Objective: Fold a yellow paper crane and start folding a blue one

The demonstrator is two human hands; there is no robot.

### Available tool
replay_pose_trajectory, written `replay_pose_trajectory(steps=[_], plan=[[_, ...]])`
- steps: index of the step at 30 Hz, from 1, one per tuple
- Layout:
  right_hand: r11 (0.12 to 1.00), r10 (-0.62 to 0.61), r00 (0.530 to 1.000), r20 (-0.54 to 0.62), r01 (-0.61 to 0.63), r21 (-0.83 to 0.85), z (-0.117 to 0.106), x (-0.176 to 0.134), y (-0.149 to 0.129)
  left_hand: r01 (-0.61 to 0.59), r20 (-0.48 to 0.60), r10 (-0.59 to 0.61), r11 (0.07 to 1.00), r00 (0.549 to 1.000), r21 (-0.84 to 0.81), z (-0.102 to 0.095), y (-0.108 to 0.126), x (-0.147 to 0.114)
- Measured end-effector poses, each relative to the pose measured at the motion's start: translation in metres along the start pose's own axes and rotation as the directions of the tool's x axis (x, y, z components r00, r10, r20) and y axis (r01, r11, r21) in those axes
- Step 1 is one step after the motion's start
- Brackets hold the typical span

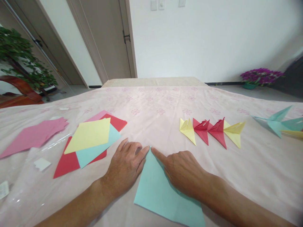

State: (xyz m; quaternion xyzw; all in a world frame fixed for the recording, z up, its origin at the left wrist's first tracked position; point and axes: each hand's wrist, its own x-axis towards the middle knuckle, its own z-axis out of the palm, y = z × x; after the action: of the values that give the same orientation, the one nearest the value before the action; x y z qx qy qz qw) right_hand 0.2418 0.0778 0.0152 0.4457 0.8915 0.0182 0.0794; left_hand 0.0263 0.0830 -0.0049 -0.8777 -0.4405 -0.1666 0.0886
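Note:
A light blue sheet of paper [163,195] lies at the front of the cloth-covered table, its far corner pointing away from me. My left hand [126,164] is at its left edge, index finger and thumb bent in close to that corner. The forefinger of my right hand [187,170] stretches to the same corner, while the other fingers curl and the palm covers the right edge. What my right thumb does is hidden. To the right stand folded paper cranes, yellow [188,130] and red [217,132], in a row.
Left of my hands lie loose sheets, a yellow sheet [91,135] uppermost, and a pink stack [38,135]. Clear plastic [26,192] and a white scrap [42,164] are nearer. Light blue folded paper [276,123] is at far right. The tablecloth [151,101] has wrinkles.

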Motion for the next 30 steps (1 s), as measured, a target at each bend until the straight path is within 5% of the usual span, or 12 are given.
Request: replay_pose_trajectory(steps=[17,24,30], plan=[[0.998,0.055,0.998,0.015,-0.056,0.039,-0.012,0.010,-0.003,0.021,0.002,-0.021,0.999,1.000,-0.038,0.004,-0.001,0.003],[0.996,0.054,0.998,0.035,-0.056,0.064,-0.008,0.004,-0.006,0.106,-0.120,-0.143,0.957,0.982,-0.270,0.002,-0.002,0.004],[0.987,0.073,0.997,-0.020,-0.069,0.143,0.000,-0.004,-0.002,-0.058,-0.017,0.056,0.950,0.998,-0.307,0.001,0.005,0.007]])
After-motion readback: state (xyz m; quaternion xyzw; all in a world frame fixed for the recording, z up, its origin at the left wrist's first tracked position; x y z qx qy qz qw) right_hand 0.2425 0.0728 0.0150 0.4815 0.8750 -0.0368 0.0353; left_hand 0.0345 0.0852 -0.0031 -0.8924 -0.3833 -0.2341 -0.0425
